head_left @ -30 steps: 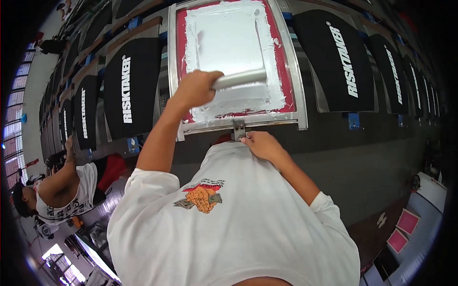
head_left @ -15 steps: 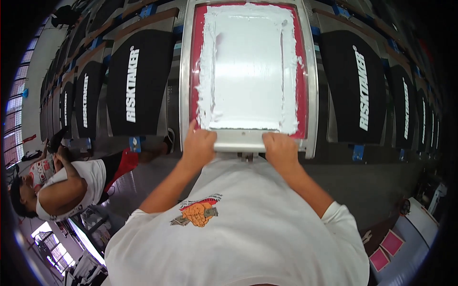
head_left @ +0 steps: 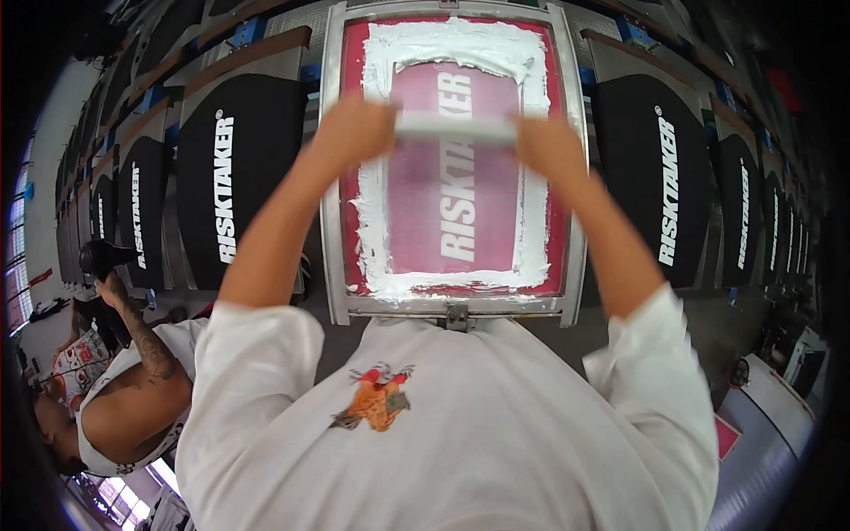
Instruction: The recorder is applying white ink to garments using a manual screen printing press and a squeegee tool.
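The left grip (head_left: 361, 128) is closed over one end of a pale bar (head_left: 456, 130), and the right grip (head_left: 547, 142) is closed over the other. Both are blurred, so the lie of each finger cannot be made out. The bar spans the gap between the two grips, roughly level, above the farther half of a framed screen (head_left: 398, 305). Whether its underside touches the mesh (head_left: 496, 203) cannot be told.

Beyond both grips, white paste (head_left: 443, 44) lies in a thick band at the far end of the mesh. More of it runs in ragged strips along both sides and across the near end, boxing in a pinkish area directly below the bar. A column of pale lettering shows in that area, running lengthwise and passing beneath the bar between the grips.

Nearer the body than the grips, a metal bracket (head_left: 457, 317) sits at the middle of the frame's near rail, right by the white shirt (head_left: 531, 425). Out to the left of the left grip lies a black panel (head_left: 266, 133) with white lettering; a matching panel (head_left: 629, 133) lies to the right of the right grip. Well apart from the left grip, toward the lower left, another person (head_left: 142, 363) holds up a dark handheld tool (head_left: 106, 257).
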A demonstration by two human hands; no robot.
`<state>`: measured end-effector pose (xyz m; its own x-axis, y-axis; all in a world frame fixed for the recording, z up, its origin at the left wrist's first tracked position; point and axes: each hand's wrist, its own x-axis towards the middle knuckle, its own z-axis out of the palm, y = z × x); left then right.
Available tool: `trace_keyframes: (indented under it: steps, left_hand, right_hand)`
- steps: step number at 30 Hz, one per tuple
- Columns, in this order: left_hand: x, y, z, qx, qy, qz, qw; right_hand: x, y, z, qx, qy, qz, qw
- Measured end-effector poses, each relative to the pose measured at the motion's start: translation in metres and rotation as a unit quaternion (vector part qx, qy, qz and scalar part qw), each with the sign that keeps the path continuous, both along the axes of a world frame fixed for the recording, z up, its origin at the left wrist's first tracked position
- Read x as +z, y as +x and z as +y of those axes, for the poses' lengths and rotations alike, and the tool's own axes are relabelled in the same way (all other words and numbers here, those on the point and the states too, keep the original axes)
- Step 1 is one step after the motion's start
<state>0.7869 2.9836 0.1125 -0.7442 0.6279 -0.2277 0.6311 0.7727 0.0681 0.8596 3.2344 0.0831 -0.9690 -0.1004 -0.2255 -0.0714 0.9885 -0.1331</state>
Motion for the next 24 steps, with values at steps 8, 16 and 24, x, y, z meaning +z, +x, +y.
trace_keyframes:
  steps: [8, 16, 24]
  left_hand:
    - [-0.066, 0.180, -0.039, 0.030, 0.261, 0.102, 0.959]
    - [-0.041, -0.093, 0.048, 0.054, 0.079, 0.117, 0.988]
    - [-0.017, 0.189, -0.043, -0.017, 0.078, -0.054, 0.995]
  right_hand:
    - [-0.040, 0.169, -0.037, 0.006, -0.135, 0.254, 0.958]
    - [-0.016, -0.102, 0.037, -0.017, 0.002, 0.151, 0.988]
    - [-0.026, 0.201, -0.029, -0.007, -0.180, 0.101, 0.978]
